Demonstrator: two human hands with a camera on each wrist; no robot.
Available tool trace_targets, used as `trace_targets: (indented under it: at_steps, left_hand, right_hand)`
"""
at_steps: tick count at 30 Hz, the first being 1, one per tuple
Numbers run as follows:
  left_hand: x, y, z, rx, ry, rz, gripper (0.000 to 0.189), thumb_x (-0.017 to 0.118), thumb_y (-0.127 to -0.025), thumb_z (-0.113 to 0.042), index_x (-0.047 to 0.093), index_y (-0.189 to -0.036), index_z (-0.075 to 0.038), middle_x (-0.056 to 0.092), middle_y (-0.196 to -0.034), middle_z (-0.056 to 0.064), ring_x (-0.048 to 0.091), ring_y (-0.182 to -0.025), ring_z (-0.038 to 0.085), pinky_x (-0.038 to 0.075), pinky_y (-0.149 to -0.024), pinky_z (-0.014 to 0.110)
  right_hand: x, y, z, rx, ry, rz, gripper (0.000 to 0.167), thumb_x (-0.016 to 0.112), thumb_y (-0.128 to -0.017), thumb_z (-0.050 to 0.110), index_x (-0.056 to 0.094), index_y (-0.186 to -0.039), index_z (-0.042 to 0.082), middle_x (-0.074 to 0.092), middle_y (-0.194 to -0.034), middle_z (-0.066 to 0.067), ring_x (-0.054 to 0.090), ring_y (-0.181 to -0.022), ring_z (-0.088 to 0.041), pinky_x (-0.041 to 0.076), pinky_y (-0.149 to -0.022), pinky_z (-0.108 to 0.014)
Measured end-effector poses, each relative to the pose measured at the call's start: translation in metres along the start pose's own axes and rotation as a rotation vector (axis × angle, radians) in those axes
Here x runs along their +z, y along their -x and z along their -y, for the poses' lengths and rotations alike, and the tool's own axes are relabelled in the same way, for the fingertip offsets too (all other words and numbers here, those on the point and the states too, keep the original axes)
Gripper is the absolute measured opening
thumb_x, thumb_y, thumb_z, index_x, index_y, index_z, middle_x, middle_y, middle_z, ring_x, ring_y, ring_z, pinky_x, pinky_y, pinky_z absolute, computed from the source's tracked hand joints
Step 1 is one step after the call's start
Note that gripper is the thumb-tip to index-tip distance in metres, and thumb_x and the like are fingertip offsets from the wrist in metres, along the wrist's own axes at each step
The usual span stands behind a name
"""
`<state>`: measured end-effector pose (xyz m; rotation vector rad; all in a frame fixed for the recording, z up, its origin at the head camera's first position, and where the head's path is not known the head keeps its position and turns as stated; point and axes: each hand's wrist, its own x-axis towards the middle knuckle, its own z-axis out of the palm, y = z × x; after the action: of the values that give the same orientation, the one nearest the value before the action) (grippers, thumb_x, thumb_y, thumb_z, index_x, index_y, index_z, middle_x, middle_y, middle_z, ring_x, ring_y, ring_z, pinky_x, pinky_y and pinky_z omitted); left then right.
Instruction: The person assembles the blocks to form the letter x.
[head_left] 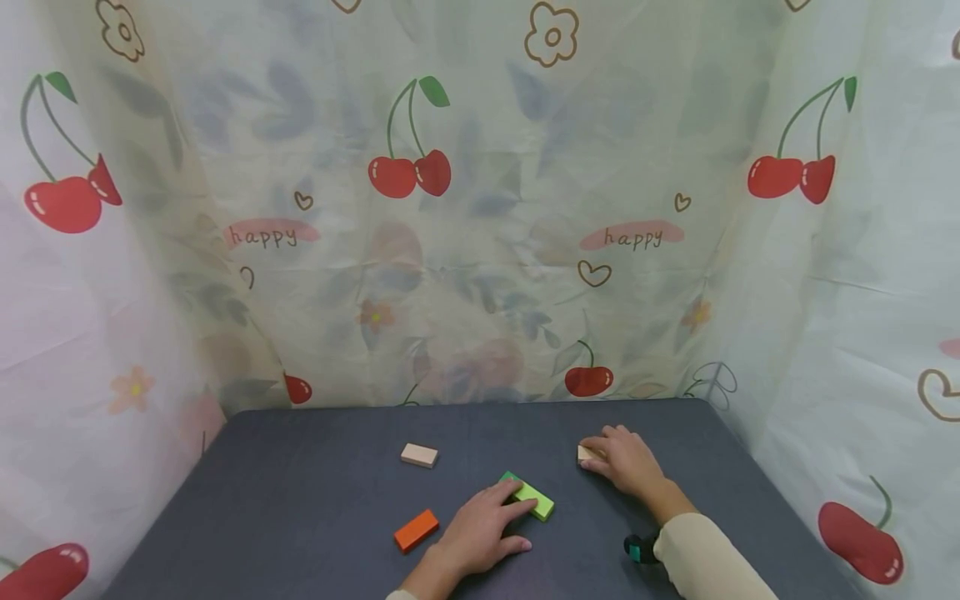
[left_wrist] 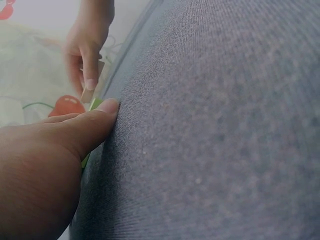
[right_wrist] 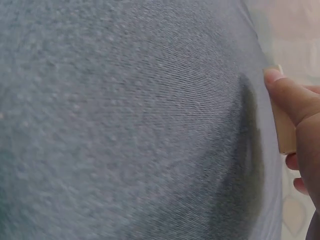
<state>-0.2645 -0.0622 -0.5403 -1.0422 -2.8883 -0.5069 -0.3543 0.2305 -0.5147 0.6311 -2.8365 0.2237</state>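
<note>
In the head view my left hand (head_left: 480, 527) reaches over a light green block (head_left: 537, 505), its fingertips resting on top. The thumb lies apart from the block, near the cloth. A darker green end (head_left: 510, 476) shows past the fingers; whether it is a separate block I cannot tell. Farther right, my right hand (head_left: 630, 463) pinches a pale wooden block (head_left: 587, 454) between thumb and fingers, which partly cover it. The right wrist view shows this wooden block (right_wrist: 284, 125) held on edge above the cloth, the thumb on its near face.
Left of the hands lie an orange block (head_left: 416, 531) and another pale wooden block (head_left: 419, 455), both flat on the dark grey tabletop (head_left: 300, 492). A black strap with a teal part (head_left: 637, 549) sits by the right wrist. Printed curtains (head_left: 465, 275) stand behind and at both sides.
</note>
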Motion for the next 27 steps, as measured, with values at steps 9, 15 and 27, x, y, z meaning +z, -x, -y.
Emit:
trace_targets:
  at_steps: [9, 15, 27]
  left_hand:
    - [-0.001, 0.0, -0.001, 0.002, 0.001, -0.007, 0.057, 0.062, -0.09, -0.053, 0.048, -0.143, -0.037, 0.04, -0.149, -0.002, 0.041, -0.133, 0.02, 0.038, -0.103, 0.043]
    - [0.0, 0.0, 0.0, 0.007, 0.001, -0.009, 0.057, 0.061, -0.09, -0.053, 0.048, -0.143, -0.036, 0.04, -0.149, -0.002, 0.041, -0.133, 0.021, 0.038, -0.103, 0.043]
    - [0.0, 0.001, 0.0, 0.003, 0.005, -0.011, 0.057, 0.061, -0.09, -0.054, 0.048, -0.143, -0.037, 0.039, -0.149, -0.002, 0.041, -0.134, 0.021, 0.038, -0.103, 0.043]
  right_hand:
    - [0.008, 0.005, 0.006, -0.017, -0.035, -0.1, 0.035, 0.073, -0.085, 0.042, 0.073, -0.113, 0.02, 0.052, -0.083, 0.006, 0.045, -0.076, -0.015, 0.04, -0.068, -0.037]
    - [0.012, 0.008, 0.011, -0.038, -0.083, -0.14, 0.035, 0.074, -0.085, 0.039, 0.073, -0.113, 0.019, 0.051, -0.082, 0.006, 0.044, -0.075, -0.015, 0.04, -0.067, -0.037]
    - [0.019, 0.009, 0.018, -0.045, -0.116, -0.136, 0.035, 0.073, -0.085, 0.041, 0.073, -0.114, 0.021, 0.049, -0.081, 0.008, 0.042, -0.073, -0.013, 0.038, -0.067, -0.035]
